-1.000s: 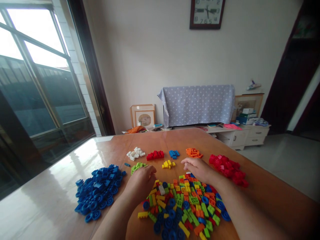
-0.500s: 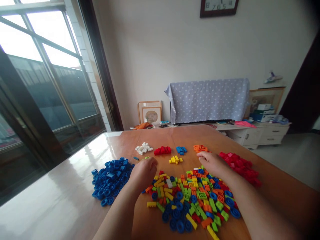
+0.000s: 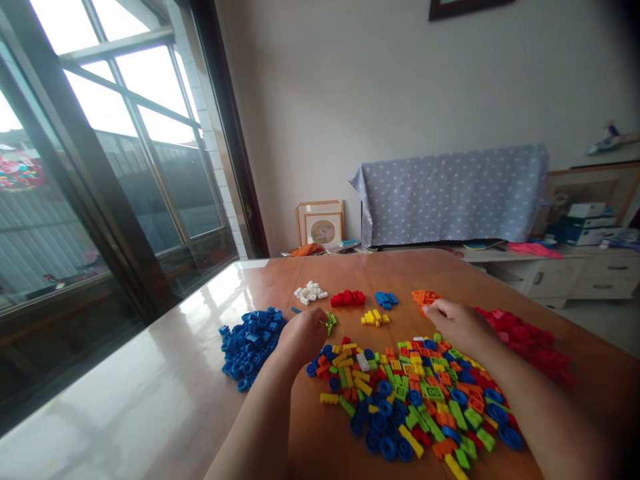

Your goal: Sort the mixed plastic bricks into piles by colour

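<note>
My left hand (image 3: 306, 331) reaches over the table beside a small group of light green toy bricks (image 3: 332, 325). Its fingers are closed, and what they hold is hidden. My right hand (image 3: 453, 320) is at the near edge of the orange brick pile (image 3: 425, 297), fingertips pinched together; whether a brick is between them is too small to tell. Between my forearms spreads a large mixed heap of toy bricks (image 3: 400, 383) in green, yellow, orange, red and blue. Yellow bricks (image 3: 375, 319) lie in a little group between my hands.
A big blue pile (image 3: 254, 343) is left of my left hand, and a red pile (image 3: 525, 340) lies beyond my right forearm. White (image 3: 311, 292), red (image 3: 348, 298) and blue bricks (image 3: 386, 300) form small groups farther back on the wooden table (image 3: 165, 373).
The view has turned left, so everything sits farther right. My left hand has shifted slightly off the green bricks, showing more of them. My right hand has come closer to the orange pile.
</note>
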Available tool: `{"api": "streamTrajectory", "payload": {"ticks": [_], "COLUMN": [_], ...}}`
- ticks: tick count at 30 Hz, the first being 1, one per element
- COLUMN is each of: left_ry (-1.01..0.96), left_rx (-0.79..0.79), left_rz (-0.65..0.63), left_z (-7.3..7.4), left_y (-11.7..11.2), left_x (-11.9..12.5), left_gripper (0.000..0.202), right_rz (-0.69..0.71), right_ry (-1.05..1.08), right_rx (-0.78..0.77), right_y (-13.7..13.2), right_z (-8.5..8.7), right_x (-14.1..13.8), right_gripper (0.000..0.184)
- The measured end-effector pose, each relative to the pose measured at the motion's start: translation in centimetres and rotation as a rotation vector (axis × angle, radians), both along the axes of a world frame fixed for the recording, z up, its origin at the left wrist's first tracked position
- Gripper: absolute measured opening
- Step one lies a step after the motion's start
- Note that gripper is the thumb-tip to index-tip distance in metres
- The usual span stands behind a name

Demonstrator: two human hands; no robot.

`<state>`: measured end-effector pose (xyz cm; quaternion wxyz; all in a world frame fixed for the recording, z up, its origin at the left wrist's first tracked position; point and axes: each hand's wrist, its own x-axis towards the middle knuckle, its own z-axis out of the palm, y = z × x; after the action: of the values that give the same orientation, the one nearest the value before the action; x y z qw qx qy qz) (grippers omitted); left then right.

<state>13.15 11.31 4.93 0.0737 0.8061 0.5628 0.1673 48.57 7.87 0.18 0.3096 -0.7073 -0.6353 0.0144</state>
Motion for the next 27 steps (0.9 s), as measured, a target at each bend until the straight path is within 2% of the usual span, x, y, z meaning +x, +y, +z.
{"api": "streamTrajectory", "payload": {"ticks": [12,18,23,27], "left_ry": [0.035,0.062,0.14,0.117], "left_rx": [-0.184,-0.343,-0.316,-0.333], "left_rz": [-0.154,-0.237,-0.25,-0.276], "left_z": [-0.2,0.3,0.4,0.1], "left_y": [-0.8,-1.5,-1.7,-1.5], "left_x": [0.6,0.9,1.1,1.1], "left_gripper": [0.027,0.027,0.028,0.022], "right_rz": [0.117,0.108,0.063,0.08], "right_ry": [0.145,0.185,0.2,0.21], "right_rx": [-0.029,0.039,0.08,0.056], "right_y": [-0.1,-0.2,-0.2,-0.4], "right_z": [0.5,0.7,0.7,0.8], "right_x": [-0.5,-1.0,-1.1,-1.4], "right_gripper": [0.048,0.048,0.05,0.049]}}
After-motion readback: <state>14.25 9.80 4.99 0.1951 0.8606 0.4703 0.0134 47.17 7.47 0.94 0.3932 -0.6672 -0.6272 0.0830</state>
